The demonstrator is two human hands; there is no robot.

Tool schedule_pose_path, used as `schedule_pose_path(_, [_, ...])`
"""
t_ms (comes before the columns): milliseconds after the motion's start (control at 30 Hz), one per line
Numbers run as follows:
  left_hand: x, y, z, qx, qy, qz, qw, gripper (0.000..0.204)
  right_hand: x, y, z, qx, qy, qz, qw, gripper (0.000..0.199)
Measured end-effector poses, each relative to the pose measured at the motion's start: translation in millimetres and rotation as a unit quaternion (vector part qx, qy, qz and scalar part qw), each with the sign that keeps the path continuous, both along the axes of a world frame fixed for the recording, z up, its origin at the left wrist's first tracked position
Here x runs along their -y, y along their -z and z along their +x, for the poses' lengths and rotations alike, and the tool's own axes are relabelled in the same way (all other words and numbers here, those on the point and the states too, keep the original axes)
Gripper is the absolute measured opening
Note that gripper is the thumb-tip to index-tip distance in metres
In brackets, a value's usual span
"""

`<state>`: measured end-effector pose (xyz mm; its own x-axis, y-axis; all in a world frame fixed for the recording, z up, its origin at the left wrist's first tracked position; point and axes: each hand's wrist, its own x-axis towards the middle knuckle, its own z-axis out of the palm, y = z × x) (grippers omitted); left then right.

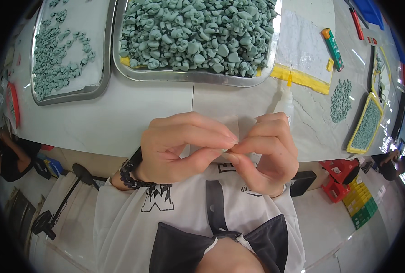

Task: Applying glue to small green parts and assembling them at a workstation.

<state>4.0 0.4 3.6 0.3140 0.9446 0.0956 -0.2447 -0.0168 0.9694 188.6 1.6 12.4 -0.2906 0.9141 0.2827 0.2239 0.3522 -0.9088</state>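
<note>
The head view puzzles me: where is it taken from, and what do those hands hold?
A person wears the camera on their head, looking down; its wide lens bends straight edges. These are that person's bare hands: the left hand and right hand come together at the fingertips. Anything pinched there is too small to make out. On the table are a heaped metal tray of grey-green pieces, a sparser tray to its left, and a whitish bottle with a yellow tip.

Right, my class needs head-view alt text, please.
A person's left hand and right hand meet at the fingertips; anything pinched there is too small to identify. Beyond them are a white bottle and two metal trays holding small green-grey pieces.
</note>
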Motion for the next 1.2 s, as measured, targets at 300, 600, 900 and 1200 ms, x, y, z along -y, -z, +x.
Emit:
schedule_pose_path(300, [-1, 0, -1, -0.019, 0.000, 0.005, 1.000, 0.021, 2, 0, -1, 0.052, 0.024, 0.078, 0.995, 0.021])
schedule_pose_path(600, [1, 3, 0, -0.010, -0.029, -0.024, 0.999, 0.029, 1, 1, -6, 0.060, 0.024, 0.088, 0.994, 0.026])
schedule_pose_path(900, [3, 4, 0, -0.030, -0.043, -0.032, 0.998, 0.026, 2, -2, -6, 0.091, 0.047, 0.071, 0.992, 0.027])
schedule_pose_path(1200, [4, 5, -7, -0.048, -0.025, 0.004, 0.999, 0.020, -1, -3, -12, 0.095, 0.046, 0.068, 0.992, 0.025])
